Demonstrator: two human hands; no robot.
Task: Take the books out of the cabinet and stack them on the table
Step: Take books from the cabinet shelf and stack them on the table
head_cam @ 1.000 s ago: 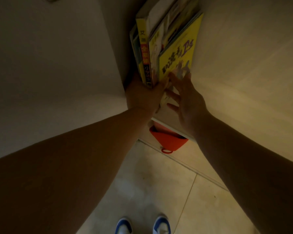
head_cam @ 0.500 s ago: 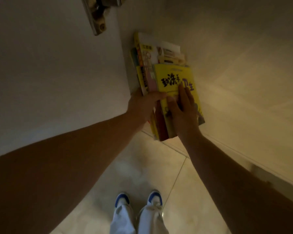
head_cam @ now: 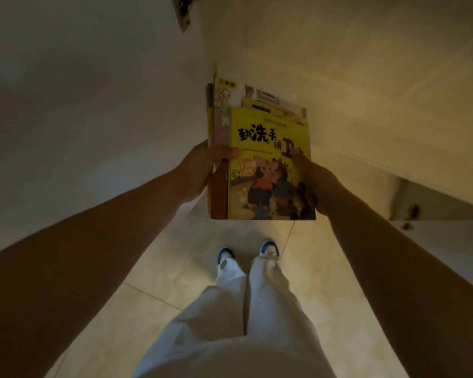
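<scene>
A bundle of several books is held in front of me above the floor, near the cabinet's edge. The front one has a yellow cover with cartoon pigs. My left hand grips the bundle's left side, thumb across the front cover. My right hand holds the right side, fingers curled round the edge. Other books show behind the yellow one, mostly hidden. The table is not in view.
An open cabinet door stands to the left with a metal hinge at its top. The cabinet body is on the right, with another door lower right. Below are the tiled floor and my legs and shoes.
The bundle of books has come out of the cabinet toward me and lower. My right hand shifted from the front cover to the right edge. The view tilted down.
</scene>
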